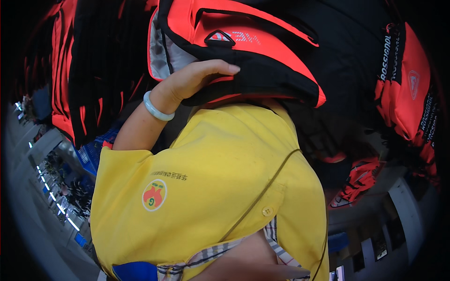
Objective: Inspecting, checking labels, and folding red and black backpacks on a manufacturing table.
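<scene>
At the top of the head view lies a red and black bag [262, 70], with a black triangular ring on its front. Its left side gapes, and a silver-grey lining [159, 51] shows there. My left hand [199, 77], with a pale bangle [158, 107] at the wrist, is closed over the bag's lower left edge. The thumb rests on the black fabric, while the other fingers are hidden under or behind it. The bag is close against my yellow shirt [225, 154]. My right hand does not show.
A row of red and black bags [63, 70] stands at the left. More red bags [412, 79] are piled at the far right, above another red item [360, 180]. A blue crate [91, 152] is partly visible behind my left elbow. Dark fabric [351, 51] spreads right of the bag.
</scene>
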`<action>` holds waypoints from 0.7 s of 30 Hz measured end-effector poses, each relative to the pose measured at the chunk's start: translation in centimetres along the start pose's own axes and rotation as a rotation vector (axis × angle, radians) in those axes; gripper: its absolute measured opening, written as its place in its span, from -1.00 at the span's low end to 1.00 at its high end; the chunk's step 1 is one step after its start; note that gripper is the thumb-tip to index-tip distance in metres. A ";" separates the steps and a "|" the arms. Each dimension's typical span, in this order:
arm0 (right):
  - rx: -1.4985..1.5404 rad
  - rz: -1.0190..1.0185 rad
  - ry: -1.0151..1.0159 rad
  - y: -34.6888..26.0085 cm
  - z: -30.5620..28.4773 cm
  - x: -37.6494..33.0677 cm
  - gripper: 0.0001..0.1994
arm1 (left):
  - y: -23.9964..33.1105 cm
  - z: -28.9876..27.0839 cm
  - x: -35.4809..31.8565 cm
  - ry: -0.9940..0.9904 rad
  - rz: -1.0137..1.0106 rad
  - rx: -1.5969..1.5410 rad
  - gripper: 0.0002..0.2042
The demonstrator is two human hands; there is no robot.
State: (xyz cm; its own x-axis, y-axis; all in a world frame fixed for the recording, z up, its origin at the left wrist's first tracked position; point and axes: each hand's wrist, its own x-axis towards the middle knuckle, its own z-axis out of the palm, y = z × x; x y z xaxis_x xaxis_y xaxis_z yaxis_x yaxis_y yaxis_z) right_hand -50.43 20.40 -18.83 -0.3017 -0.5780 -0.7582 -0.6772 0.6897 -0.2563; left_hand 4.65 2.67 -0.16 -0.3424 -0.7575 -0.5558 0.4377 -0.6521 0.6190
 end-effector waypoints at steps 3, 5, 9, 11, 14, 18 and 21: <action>0.063 -0.053 0.052 2.9 -2.0 1.7 -0.63 | 0.2 2.3 -0.4 0.059 0.067 -0.140 -0.60; 0.112 -0.071 0.076 4.2 -3.0 2.6 -0.64 | 0.5 2.6 -0.2 0.104 0.040 -0.216 -0.56; 0.218 -0.102 0.115 5.9 -3.8 3.5 -0.67 | 0.6 2.4 -0.5 0.188 0.142 -0.161 -0.48; 0.279 -0.110 0.148 6.2 -3.9 3.4 -0.68 | 1.1 2.4 -0.2 0.180 0.112 -0.169 -0.46; 0.765 0.086 0.031 -9.6 -7.2 -1.2 -0.64 | 0.2 2.3 -1.5 0.209 0.160 -0.267 -0.44; 0.924 -0.251 0.171 -22.4 -12.8 -4.0 -0.61 | 0.0 1.5 -1.9 0.055 0.085 -0.444 -0.55; 1.088 -0.534 0.029 -30.5 -15.4 -4.6 -0.64 | -1.2 0.6 -1.6 0.115 0.018 -0.112 -0.67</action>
State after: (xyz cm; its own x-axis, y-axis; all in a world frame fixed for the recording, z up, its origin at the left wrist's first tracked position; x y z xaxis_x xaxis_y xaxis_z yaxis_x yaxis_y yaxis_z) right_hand -38.76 -4.69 1.72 -0.1808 -0.9016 -0.3929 0.1932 0.3592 -0.9131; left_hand 4.20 4.65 0.28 -0.2395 -0.7561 -0.6091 0.5353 -0.6262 0.5669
